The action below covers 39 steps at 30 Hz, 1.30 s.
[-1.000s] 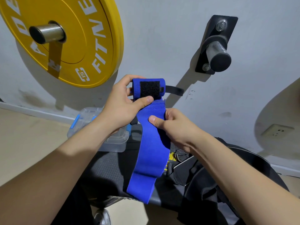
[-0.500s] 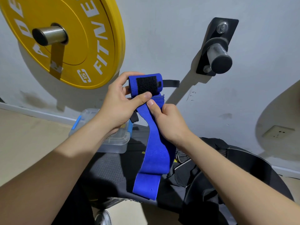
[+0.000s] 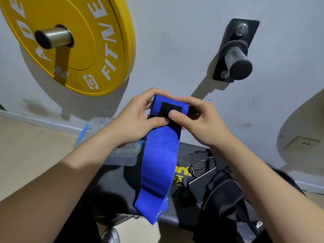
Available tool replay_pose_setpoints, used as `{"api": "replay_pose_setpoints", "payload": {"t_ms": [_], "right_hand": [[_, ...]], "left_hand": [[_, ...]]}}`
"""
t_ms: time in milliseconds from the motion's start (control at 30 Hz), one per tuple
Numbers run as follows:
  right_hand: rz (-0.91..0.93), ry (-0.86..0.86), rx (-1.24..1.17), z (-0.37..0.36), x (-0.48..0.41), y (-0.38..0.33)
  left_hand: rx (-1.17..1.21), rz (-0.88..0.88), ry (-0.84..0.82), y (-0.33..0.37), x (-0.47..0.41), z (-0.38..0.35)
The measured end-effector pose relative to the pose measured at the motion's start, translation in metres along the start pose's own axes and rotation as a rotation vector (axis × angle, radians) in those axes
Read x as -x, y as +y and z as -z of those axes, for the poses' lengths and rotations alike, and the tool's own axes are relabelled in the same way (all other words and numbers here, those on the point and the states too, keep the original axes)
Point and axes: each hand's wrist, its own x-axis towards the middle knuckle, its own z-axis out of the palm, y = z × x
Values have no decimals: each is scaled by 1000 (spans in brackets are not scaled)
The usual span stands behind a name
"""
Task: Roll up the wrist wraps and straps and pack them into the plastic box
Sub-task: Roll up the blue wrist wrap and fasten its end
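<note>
A blue wrist wrap with a black velcro patch is partly rolled at its top end, and its loose tail hangs down over the black bench. My left hand grips the roll from the left, thumb on the wrap below the patch. My right hand holds the roll from the right, thumb pressed on the velcro patch. The clear plastic box with blue latches stands on the bench behind my left wrist, partly hidden. Black straps and wraps lie in a heap on the bench at the right.
A yellow weight plate hangs on a wall peg at upper left. A bare black and steel peg sticks out of the wall at upper right. The black bench stands over a beige floor. A wall socket is at right.
My right hand has moved up from the hanging tail to the right end of the roll, its thumb now on the velcro patch. The black loop at the roll's right end is now covered.
</note>
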Motion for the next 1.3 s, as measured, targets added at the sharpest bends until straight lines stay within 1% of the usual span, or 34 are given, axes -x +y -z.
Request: {"api": "replay_pose_setpoints", "payload": {"t_ms": [100,200,267,300,367,467,567,667,733,800,867,967,1033,1100,1167,1200,1233,1300], "right_hand": [[59,38,225,-1,0,0],[127,162,318,-7,2,1],[165,205,363,-8,2,1],[175,202,389,-8,3,1],[186,180,442,-8,6,1],[196,162,519,-8,9,3],[251,128,541,-8,8,2],[349,131,536,-6,6,0],[367,153,500,-5,5,1],[354,151,449,-4,3,2],[353,132,429,-3,3,2],[376,110,420,-5,4,2],[321,92,333,-5,5,2],[189,72,220,-1,5,3],[43,-12,135,3,5,4],[0,-69,108,3,5,4],[-12,-98,108,3,5,3],[-6,-64,145,1,5,2]], "left_hand": [[-1,69,53,-1,0,-6],[210,317,130,2,-1,-15],[346,460,98,5,-1,-17],[378,506,76,6,-1,-18],[384,568,63,7,-1,-19],[332,616,92,7,-1,-22],[368,595,83,10,-3,-20],[540,555,83,15,-3,-13],[656,552,95,18,-2,-8],[723,552,106,19,-1,-7],[698,506,87,17,0,-8],[588,425,39,17,3,-10],[563,403,10,16,5,-8],[533,379,-9,15,7,-5],[490,323,-26,15,7,-2],[467,294,-28,16,7,-1],[445,274,-21,16,6,-1],[408,260,0,16,5,-1]]}}
